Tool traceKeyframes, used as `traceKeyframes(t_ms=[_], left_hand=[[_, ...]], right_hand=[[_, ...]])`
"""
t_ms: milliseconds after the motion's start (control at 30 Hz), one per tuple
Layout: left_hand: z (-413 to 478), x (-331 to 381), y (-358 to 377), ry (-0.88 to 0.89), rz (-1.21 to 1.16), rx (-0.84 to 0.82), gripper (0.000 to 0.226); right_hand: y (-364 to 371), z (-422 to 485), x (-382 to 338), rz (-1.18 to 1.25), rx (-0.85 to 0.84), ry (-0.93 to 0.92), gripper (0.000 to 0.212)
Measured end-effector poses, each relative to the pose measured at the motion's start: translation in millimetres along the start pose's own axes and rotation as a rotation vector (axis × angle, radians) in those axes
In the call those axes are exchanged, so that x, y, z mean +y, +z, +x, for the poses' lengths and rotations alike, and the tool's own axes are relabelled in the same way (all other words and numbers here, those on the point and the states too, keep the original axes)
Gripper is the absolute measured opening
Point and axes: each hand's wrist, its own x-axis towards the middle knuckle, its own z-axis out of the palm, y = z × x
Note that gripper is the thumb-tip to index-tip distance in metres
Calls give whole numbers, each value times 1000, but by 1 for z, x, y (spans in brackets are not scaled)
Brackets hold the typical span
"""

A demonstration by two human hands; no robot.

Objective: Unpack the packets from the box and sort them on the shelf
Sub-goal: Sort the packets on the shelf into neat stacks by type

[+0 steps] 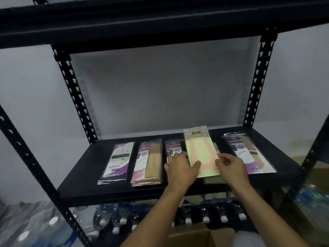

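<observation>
A pale green and pink packet (201, 150) with an "ENE" label lies tilted over other packets in the middle of the black shelf (80, 186). My left hand (179, 168) holds its left edge, thumb on top. My right hand (231, 166) pinches its right edge. To the left lie a white and purple packet (117, 161) and a stack of pink and tan packets (147, 161). A purple packet (173, 146) shows behind my left hand. Another purple and tan packet (249, 154) lies at the right. The cardboard box (195, 236) sits open below, its inside hidden.
Black slotted uprights (74, 97) frame the shelf, with another black shelf (160, 20) overhead. Bottles with white caps (206, 216) in plastic wrap lie under the shelf. More wrapped bottles (28, 227) sit at the lower left. A grey wall stands behind.
</observation>
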Motion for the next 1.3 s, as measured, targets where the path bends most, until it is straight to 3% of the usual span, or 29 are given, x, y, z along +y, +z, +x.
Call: traceKeyframes(t_ms=[200, 500, 667, 900, 1300], left_hand=[[12, 36, 34, 74, 361, -106, 48], [14, 29, 54, 160, 603, -156, 48], [15, 22, 46, 203, 512, -85, 49], [16, -13, 0, 157, 207, 50, 41], [-2, -176, -117, -88, 91, 289, 21]], right_hand=[[-25, 19, 22, -103, -4, 73, 19], [-16, 29, 43, -234, -55, 57, 25], [-11, 26, 43, -284, 4, -14, 23], [29, 9, 5, -256, -10, -176, 26], [163, -49, -65, -185, -333, -433, 22]])
